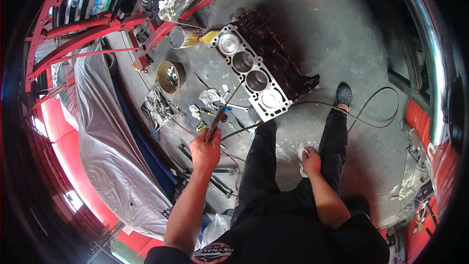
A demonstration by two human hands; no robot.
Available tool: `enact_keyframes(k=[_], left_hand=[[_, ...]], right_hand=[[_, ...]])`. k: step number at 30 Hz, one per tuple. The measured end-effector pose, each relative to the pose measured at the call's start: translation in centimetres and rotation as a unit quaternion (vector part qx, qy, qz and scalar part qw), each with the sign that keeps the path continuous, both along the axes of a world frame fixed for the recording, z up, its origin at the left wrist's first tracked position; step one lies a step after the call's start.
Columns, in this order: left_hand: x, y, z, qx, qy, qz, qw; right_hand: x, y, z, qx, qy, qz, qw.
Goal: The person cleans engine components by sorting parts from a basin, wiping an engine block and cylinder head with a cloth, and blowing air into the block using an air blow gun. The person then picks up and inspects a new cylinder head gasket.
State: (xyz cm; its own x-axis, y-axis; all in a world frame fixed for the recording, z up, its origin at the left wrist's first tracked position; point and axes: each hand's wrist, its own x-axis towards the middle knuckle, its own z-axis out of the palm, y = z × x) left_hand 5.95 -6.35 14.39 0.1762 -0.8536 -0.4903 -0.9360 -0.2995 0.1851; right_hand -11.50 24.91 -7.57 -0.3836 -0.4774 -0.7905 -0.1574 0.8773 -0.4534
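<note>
My left hand is closed round the handle of a long thin tool, whose shaft points up and right toward the edge of the engine block. Four round cylinder openings show in the block's bright top face, two of them dark and two with light piston tops. A dark hose or cable runs from near this hand past the block. Lower right of the block, my right hand is closed on a crumpled white cloth, held near my right thigh.
A tan bucket and a metal can stand left of the block. Rags and tools lie between. A red steel frame spans the upper left. A black cable loops at right, beside my foot.
</note>
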Motion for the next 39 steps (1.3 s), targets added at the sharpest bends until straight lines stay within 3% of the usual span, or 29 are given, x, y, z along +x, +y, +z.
enact_keyframes(k=[11,18,20,24,30,31,36,39], left_hand=[[-0.4,0.8,0.2,-0.051,0.046,-0.021,0.997],[-1.4,-0.5,1.2,0.007,0.056,0.069,0.996],[-0.2,-0.5,0.4,-0.041,-0.003,-0.041,0.998],[-1.3,-1.1,-0.1,-0.044,-0.007,-0.04,0.998],[-1.1,-5.5,-0.9,0.037,0.091,0.115,0.988],[-0.3,-5.4,-1.8,0.037,0.108,0.102,0.988],[0.6,-3.4,2.3,0.054,0.153,0.148,0.975],[0.6,0.7,4.3,0.063,0.132,0.095,0.985]], right_hand=[[-0.2,0.0,-0.2,0.001,-0.002,-0.004,1.0],[-0.1,0.2,-0.5,0.005,0.0,-0.013,1.0],[0.0,0.4,-0.3,0.011,-0.003,-0.018,1.0],[-0.2,0.8,-0.2,0.009,-0.001,-0.016,1.0],[-0.4,0.9,-1.1,0.001,-0.005,-0.038,0.999],[-0.1,1.3,-1.1,0.006,-0.014,-0.047,0.999],[-0.2,-0.2,-0.7,0.034,-0.025,-0.03,0.999],[-0.6,-0.4,-1.1,-0.068,0.038,-0.048,0.996]])
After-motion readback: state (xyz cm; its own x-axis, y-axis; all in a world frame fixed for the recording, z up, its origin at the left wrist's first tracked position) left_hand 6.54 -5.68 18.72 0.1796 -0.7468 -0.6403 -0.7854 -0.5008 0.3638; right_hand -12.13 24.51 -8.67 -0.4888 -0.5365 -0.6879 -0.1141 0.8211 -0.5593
